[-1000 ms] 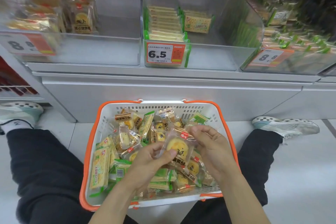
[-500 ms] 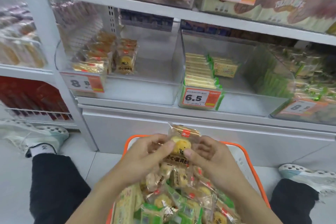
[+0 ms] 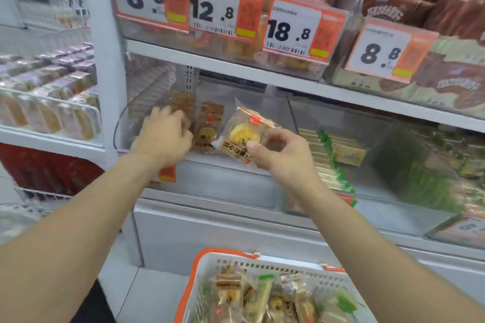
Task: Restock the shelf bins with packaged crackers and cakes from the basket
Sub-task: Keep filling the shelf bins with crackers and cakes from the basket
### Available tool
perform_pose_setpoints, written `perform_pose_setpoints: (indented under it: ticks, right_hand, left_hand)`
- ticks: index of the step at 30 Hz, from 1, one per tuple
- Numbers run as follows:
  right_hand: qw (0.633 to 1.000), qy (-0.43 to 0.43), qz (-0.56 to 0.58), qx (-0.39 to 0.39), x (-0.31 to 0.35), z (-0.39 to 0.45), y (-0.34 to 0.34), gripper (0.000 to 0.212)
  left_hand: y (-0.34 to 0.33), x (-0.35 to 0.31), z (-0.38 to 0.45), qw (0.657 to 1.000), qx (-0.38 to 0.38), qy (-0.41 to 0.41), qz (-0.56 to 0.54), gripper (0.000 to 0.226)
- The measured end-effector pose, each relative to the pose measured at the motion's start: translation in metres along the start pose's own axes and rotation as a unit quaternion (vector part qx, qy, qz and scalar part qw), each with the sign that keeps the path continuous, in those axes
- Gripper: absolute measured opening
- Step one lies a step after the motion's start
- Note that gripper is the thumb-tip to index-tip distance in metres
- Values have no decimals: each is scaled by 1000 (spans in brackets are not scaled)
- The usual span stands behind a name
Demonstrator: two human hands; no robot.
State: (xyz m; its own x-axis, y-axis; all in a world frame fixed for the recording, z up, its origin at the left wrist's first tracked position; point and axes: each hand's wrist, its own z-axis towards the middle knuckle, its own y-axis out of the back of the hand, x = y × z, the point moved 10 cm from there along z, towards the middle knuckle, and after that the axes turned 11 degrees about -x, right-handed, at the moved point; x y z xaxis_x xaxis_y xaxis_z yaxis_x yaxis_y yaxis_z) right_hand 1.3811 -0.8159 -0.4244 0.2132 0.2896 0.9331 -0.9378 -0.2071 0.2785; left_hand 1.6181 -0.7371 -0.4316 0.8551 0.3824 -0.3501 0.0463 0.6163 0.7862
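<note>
Right hand (image 3: 284, 157) pinches clear-wrapped round yellow cake packet (image 3: 244, 136), brown label strip below, left hand (image 3: 164, 136) fingers curled on stacked cake packets (image 3: 207, 126) in bin

Both our arms are bare right up to where they leave the shot, no sleeves, no watch or rings on the left hand (image 3: 164, 136) or the right hand (image 3: 282, 158). Down at the near left we've got a bit of black trouser leg (image 3: 94, 304) showing.

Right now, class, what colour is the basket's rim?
Orange, on a white basket; the head view shows it.
</note>
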Motion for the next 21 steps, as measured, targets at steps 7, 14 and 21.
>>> perform_pose_setpoints:
  ticks: [7, 14, 21]
  right_hand:
    - [984, -60, -148, 81, -40, 72, -87, 24]
    - [935, -31, -315, 159, -55, 92, -149, 33]
    - [944, -97, -243, 203, -81, 84, -157, 28]
  left_hand:
    - [-19, 6, 3, 997, 46, 20, 64, 31]
    - [-8, 15, 5, 996, -17, 80, 42, 48]
    - [-10, 14, 6, 994, -30, 73, 71, 40]
